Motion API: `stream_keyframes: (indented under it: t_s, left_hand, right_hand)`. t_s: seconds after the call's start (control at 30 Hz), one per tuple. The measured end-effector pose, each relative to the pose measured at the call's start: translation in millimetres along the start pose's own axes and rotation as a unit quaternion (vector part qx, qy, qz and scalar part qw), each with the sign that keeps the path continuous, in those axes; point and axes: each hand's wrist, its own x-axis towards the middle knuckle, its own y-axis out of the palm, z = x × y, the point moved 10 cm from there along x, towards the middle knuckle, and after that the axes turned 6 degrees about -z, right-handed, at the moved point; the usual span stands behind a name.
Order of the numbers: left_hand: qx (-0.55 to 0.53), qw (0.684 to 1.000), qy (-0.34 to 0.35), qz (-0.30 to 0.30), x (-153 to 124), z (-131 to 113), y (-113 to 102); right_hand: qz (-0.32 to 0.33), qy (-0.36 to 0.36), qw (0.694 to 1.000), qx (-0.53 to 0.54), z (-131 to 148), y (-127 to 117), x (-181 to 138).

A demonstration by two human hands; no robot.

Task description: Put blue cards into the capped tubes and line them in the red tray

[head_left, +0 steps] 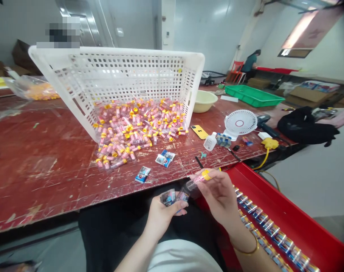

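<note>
Left hand [163,213] sits low over the lap, palm turned up, with thumb and fingers pinched on a small blue-and-pink packet [169,197]. The packet's print is too small to read. Just to its right, the right hand [220,193] comes in from the lower right with the wrist bent and a gold bangle [248,251] on the forearm. Its fingertips grip a clear tube [197,182] with a yellow cap. The tube slants, capped end up and to the right, lower end close to the packet; I cannot tell whether the two touch.

Beyond the hands lies a worn red table [47,151]. At its far left is a clear bag [37,90] of orange pieces. Next to that a white perforated basket [118,71] is tipped on its side, and a heap of tubes [135,130] with yellow caps spills from its mouth. Three loose packets [143,174] lie near the table's front edge. Further right come a cream bowl [204,100], a yellow phone [199,131], a small clear bottle [210,142] and a white fan [240,122], with a green tray [253,96] behind them. A black bag [305,126] rests at the far right.

Below the right hand, a red tray [291,215] holds filled tubes laid in rows [270,228].
</note>
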Motion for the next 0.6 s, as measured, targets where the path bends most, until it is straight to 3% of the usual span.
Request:
stream_keyframes:
  t_s: [0.1, 0.23, 0.37, 0.43, 0.6]
  left_hand:
    - [0.008, 1.000, 0.004, -0.019, -1, 1, -5]
    - [0.000, 1.000, 0.011, -0.027, -4, -1, -4]
    - [-0.006, 1.000, 0.015, -0.010, -6, -1, 4]
    - [-0.001, 1.000, 0.014, -0.014, -5, -1, 2]
    - [0.009, 0.999, 0.025, -0.043, -1, -3, -8]
  right_hand:
    - [0.025, -0.009, 0.999, -0.021, -1, 7, 1]
    - [0.055, 0.070, 0.996, -0.002, -26, 13, 2]
    - [0.040, 0.127, 0.991, 0.003, -46, 8, 1]
    - [0.046, 0.098, 0.994, -0.019, -41, 8, 1]
    - [0.052, -0.059, 0.988, -0.134, -2, 10, 1]
